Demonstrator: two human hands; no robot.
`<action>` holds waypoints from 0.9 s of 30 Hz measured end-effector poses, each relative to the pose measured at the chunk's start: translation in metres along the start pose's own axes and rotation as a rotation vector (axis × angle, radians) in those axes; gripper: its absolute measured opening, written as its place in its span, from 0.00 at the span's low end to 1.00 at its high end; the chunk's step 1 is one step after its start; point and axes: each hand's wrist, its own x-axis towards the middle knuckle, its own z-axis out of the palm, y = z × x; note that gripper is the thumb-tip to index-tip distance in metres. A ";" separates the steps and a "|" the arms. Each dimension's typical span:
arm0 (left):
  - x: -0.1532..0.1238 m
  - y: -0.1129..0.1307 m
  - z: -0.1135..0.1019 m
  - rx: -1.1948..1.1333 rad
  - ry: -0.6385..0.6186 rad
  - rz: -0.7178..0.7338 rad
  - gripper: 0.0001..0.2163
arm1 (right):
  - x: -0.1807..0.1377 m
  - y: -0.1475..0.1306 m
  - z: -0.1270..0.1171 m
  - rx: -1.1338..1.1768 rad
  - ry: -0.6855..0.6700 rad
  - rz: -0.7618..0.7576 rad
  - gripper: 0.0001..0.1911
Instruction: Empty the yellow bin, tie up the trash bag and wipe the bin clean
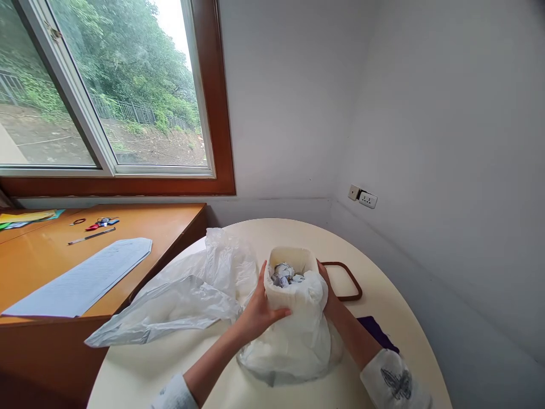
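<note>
Seemingly midway: my left hand point(259, 311) and right hand point(327, 288) clasp the small cream bin point(286, 254) near the round cream tabletop's point(170, 369) middle. Its white plastic liner point(298, 338) is bunched low, the brown rim ring point(349, 284) lies off beside it, and the crumpled paper point(284, 275) is not yet emptied.

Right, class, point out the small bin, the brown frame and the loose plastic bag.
small bin point(289, 257): head view, on its far inner wall.
brown frame point(336, 263): head view, on its far edge.
loose plastic bag point(187, 295): head view, on its crumpled middle.
</note>
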 end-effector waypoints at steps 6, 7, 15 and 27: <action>0.000 0.022 -0.042 0.084 0.021 0.043 0.44 | 0.013 -0.014 -0.038 0.094 0.119 0.107 0.18; 0.002 0.028 -0.048 0.125 0.030 0.074 0.39 | 0.015 -0.019 -0.045 0.092 0.121 0.089 0.16; 0.013 0.058 -0.056 0.376 -0.098 0.424 0.11 | 0.004 -0.086 -0.070 -0.156 -0.355 -0.280 0.13; 0.014 0.056 -0.045 0.362 -0.133 0.357 0.07 | -0.015 -0.091 -0.056 -0.464 -0.563 -0.504 0.17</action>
